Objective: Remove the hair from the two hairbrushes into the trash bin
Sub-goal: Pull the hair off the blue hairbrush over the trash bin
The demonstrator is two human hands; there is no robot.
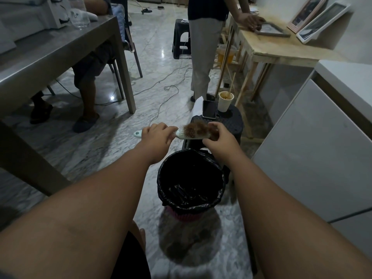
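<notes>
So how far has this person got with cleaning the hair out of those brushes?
Barely started. The left hand holds the hairbrush by its handle above the trash bin, and the right hand is gripping the brown hair clump, which still sits on the bristles. No hair shows in the bin, and no second brush is visible.

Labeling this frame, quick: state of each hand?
Left hand: closed on the brush handle.
Right hand: pinching the hair on the brush.

The left hand hides most of the hairbrush handle.
</notes>
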